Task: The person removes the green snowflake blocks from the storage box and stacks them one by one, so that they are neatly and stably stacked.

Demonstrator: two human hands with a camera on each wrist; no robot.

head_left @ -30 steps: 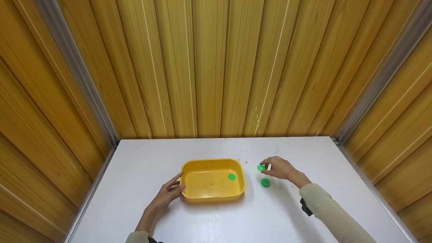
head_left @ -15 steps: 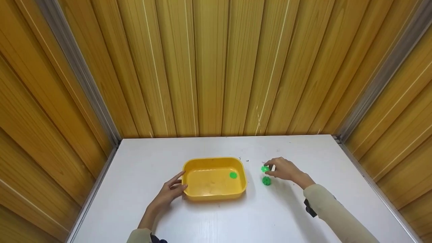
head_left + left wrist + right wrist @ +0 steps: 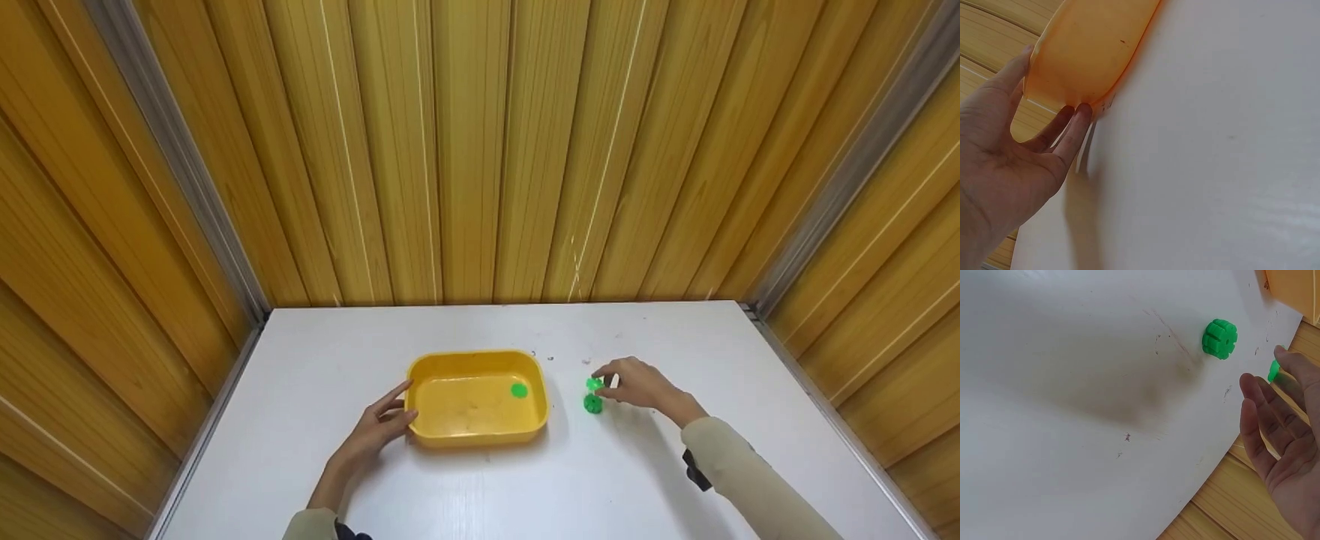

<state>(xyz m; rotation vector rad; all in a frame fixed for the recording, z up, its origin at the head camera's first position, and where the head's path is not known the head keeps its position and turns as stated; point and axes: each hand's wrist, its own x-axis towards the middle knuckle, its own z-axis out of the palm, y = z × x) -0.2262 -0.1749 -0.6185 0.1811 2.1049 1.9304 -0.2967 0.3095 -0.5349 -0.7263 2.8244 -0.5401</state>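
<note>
A yellow plastic bin [image 3: 476,439] stands on the white table, with a flat green disc [image 3: 519,390] inside at its right. My left hand [image 3: 375,431] touches the bin's left end, thumb and fingers spread and fairly straight. In the left wrist view, its fingertips [image 3: 1082,109] rest against the bin's wall [image 3: 1089,50]. My right hand [image 3: 637,382] pinches a light green notched disc [image 3: 594,383] between thumb and fingers; it is mostly hidden in the right wrist view. Just in front of it on the table sits a darker green notched piece [image 3: 592,404], apparently stacked discs.
The white table [image 3: 337,337] meets wood-patterned panels [image 3: 465,150] at the back and sides. Small dark marks [image 3: 1127,437] show on its surface. The bin's corner [image 3: 1297,292] appears at the top of the right wrist view.
My right hand has moved slightly right and toward the front with its green disc, closer to the darker green piece. The left hand stays at the bin.
</note>
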